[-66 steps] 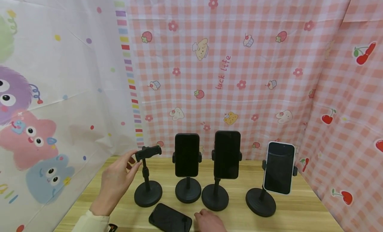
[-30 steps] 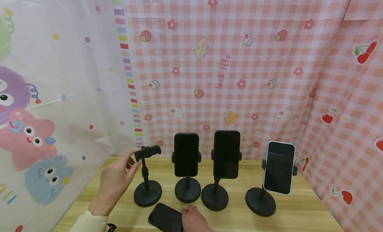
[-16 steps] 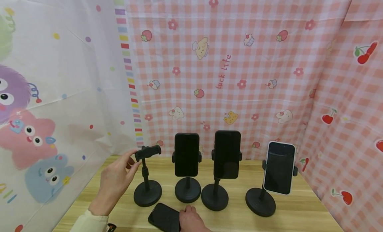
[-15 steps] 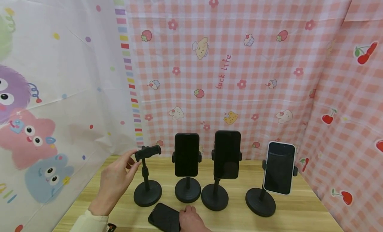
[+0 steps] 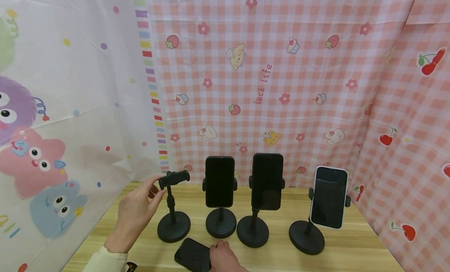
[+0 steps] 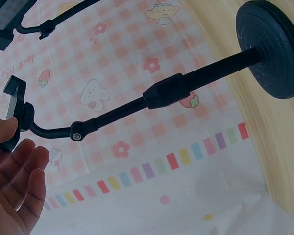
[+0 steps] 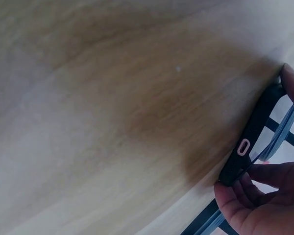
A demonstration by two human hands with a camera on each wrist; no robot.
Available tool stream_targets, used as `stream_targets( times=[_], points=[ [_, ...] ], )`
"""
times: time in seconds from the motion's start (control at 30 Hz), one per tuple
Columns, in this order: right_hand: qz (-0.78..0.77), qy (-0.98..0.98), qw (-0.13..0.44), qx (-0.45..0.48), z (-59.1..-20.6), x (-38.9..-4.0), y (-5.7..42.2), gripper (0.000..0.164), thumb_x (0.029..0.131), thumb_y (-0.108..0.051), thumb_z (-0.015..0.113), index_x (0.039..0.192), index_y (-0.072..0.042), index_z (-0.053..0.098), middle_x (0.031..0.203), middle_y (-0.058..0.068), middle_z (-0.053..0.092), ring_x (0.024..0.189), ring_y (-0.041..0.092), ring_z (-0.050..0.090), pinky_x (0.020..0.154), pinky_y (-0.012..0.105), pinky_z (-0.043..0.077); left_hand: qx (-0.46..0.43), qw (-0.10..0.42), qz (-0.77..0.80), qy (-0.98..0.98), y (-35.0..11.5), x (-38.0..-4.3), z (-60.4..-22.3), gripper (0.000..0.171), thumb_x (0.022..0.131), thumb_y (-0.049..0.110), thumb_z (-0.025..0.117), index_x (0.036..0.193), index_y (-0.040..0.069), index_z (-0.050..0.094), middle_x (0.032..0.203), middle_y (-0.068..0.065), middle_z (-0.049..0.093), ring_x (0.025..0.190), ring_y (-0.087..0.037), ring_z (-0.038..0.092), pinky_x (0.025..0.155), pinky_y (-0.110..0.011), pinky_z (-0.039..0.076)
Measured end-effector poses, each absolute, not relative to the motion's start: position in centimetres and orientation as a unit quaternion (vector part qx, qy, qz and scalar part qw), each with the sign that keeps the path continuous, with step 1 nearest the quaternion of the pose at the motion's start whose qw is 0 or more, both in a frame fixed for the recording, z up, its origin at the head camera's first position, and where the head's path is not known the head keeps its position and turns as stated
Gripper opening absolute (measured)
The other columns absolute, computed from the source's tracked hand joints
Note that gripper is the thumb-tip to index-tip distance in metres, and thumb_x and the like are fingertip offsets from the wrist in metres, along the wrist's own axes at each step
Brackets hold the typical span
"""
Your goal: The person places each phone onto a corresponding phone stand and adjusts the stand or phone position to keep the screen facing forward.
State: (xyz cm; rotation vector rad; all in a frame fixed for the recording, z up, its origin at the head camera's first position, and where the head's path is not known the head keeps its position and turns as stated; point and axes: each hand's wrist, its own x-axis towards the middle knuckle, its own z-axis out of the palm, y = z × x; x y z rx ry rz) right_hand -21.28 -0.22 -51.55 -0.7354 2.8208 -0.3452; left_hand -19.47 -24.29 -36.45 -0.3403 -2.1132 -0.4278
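My left hand (image 5: 135,211) pinches the left end of the clamp (image 5: 174,179) on the leftmost black phone stand (image 5: 174,227), which holds no phone. In the left wrist view, the thumb and fingers of that hand (image 6: 17,183) meet at the clamp's lower end, and the stand's round base (image 6: 272,49) is at the far right. A black phone (image 5: 191,253) lies screen up on the table in front of this stand. My right hand (image 5: 225,258) grips its right end and hides it. In the right wrist view, digits hold the phone's short edge (image 7: 252,132) at both corners.
Three more black stands line the wooden table (image 5: 274,260), with a black phone (image 5: 219,182), another black phone (image 5: 267,182) and a white-cased phone (image 5: 329,198) clamped in them. Checked pink cloth (image 5: 260,120) rises behind; a white printed cloth (image 5: 102,120) hangs at the left.
My right hand has moved left from the bare table beside the lying phone and taken hold of its right end. My left hand has kept its place on the clamp.
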Motion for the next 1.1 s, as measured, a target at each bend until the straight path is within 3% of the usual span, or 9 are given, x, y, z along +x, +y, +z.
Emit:
stream_targets(
  times=[0.3,1.1],
  points=[
    [-0.131,0.952,0.115,-0.25,-51.1,-21.16,-0.13,0.06,0.073,-0.047,0.084,0.1,0.004,0.066,0.088,0.012,0.05,0.081,0.022,0.049,0.074,0.033,0.05,-0.139,0.463,-0.171,-0.858,-24.32,-19.48,-36.47,0.045,0.078,0.009,0.085,0.118,0.005,0.066,0.07,0.0,0.065,0.053,-0.013,0.059,0.042,-0.024,0.037],
    [-0.156,0.952,0.14,-0.224,-50.64,-20.98,-0.11,0.05,0.072,-0.034,0.087,0.098,0.005,0.069,0.086,0.011,0.049,0.078,0.022,0.048,0.075,0.036,0.049,-0.138,0.462,-0.17,-0.859,-24.31,-19.39,-36.43,0.045,0.077,0.009,0.085,0.118,0.005,0.066,0.07,0.0,0.064,0.053,-0.012,0.058,0.042,-0.023,0.036]
  ],
)
